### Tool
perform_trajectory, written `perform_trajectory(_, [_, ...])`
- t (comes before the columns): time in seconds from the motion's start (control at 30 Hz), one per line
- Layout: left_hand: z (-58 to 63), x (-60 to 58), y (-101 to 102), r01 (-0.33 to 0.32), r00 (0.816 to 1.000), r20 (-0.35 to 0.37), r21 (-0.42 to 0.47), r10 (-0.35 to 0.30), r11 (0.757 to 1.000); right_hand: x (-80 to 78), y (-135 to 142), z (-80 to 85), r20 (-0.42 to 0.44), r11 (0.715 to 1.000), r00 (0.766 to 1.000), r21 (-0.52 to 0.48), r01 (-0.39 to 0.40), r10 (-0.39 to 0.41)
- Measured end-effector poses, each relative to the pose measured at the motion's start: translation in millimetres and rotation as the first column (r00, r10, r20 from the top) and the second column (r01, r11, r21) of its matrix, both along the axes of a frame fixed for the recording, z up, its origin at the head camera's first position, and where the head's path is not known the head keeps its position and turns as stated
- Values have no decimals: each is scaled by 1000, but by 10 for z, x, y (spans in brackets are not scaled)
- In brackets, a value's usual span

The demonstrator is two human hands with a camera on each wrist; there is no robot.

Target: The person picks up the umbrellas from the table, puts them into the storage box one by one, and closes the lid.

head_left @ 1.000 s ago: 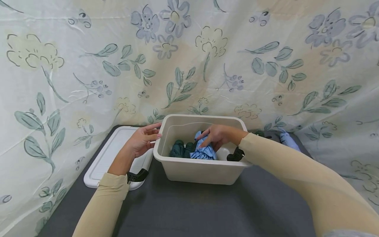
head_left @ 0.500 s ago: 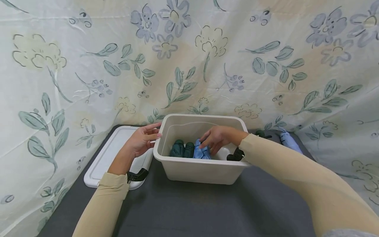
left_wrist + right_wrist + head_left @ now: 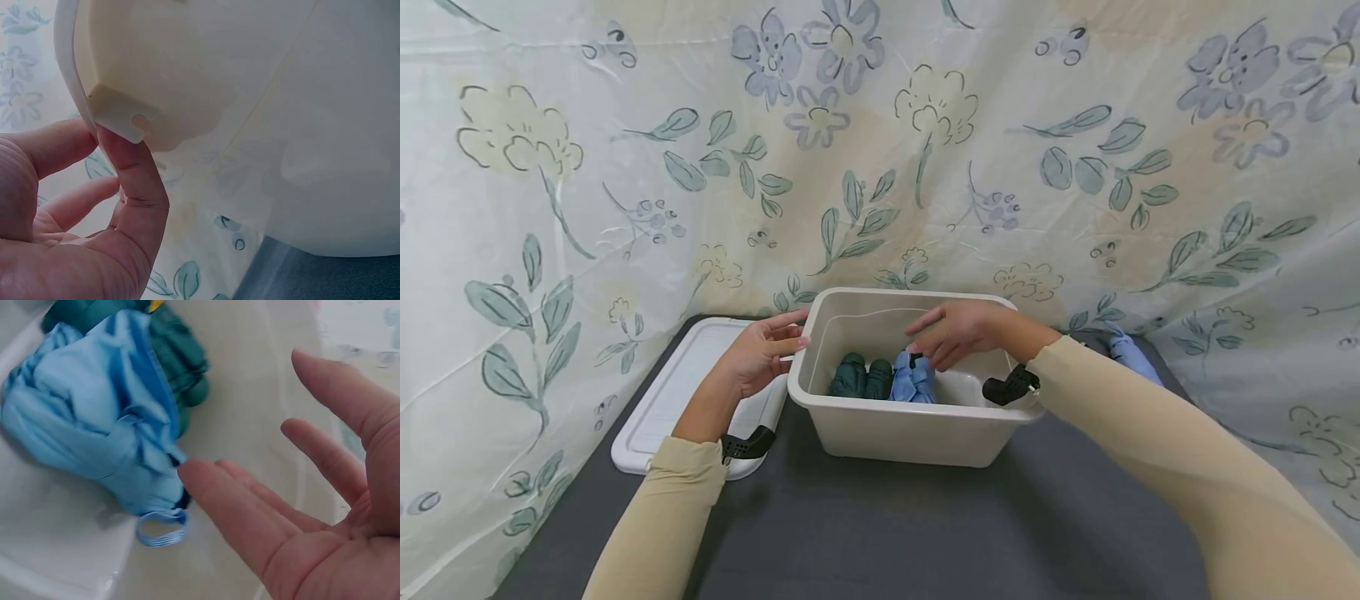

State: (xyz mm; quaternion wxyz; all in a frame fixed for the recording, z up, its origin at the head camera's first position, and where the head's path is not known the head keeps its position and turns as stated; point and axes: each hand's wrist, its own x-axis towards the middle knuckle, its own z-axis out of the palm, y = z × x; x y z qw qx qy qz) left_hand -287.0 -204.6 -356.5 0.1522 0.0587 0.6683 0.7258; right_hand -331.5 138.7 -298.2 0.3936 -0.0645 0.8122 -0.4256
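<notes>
A cream plastic bin [image 3: 898, 433] stands on the dark table. My left hand [image 3: 766, 357] pinches its left rim; in the left wrist view the thumb and a bent finger [image 3: 134, 181] meet at the rim's edge. Inside, two dark green bundles that look like folded umbrellas [image 3: 848, 377] lie side by side. To their right lies a light blue folded umbrella [image 3: 913, 382], its fabric loosely wrapped, with a small ribbed strap loop [image 3: 162, 532] at one end. My right hand [image 3: 966, 332] hovers over the bin with fingers spread, holding nothing, fingertips close to the blue umbrella.
A white lid [image 3: 681, 387] lies flat left of the bin, partly behind my left forearm. Another blue rolled fabric item [image 3: 1131, 357] lies on the table at the back right. A floral curtain [image 3: 880, 167] hangs close behind the bin.
My right hand has let go of the blue umbrella and risen up and to the right. The umbrella now lies beside the green ones. My left hand has stayed at the rim.
</notes>
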Motion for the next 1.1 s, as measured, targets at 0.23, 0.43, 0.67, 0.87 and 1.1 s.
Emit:
perform_trajectory(0.23, [-13,-14,9,3,1000,-8,-2,-3,1000,79,171,166,-84,994,994,-88,60,-67])
perform_trajectory(0.43, [-37,-4,-8,-2,1000,-10,-7,2,1000,206,288,279,-143,983,983,-159,89,-112])
perform_trajectory(0.67, [-56,22,-12,0,1000,-15,12,0,1000,376,490,348,-289,963,942,-253,97,-171])
perform_trajectory(0.87, [-66,53,-25,-8,1000,-15,24,8,1000,499,678,293,-406,915,851,-356,190,-335])
perform_trajectory(1.1, [-54,86,-40,-3,1000,-22,24,3,1000,659,920,163,-523,861,696,-407,304,-492])
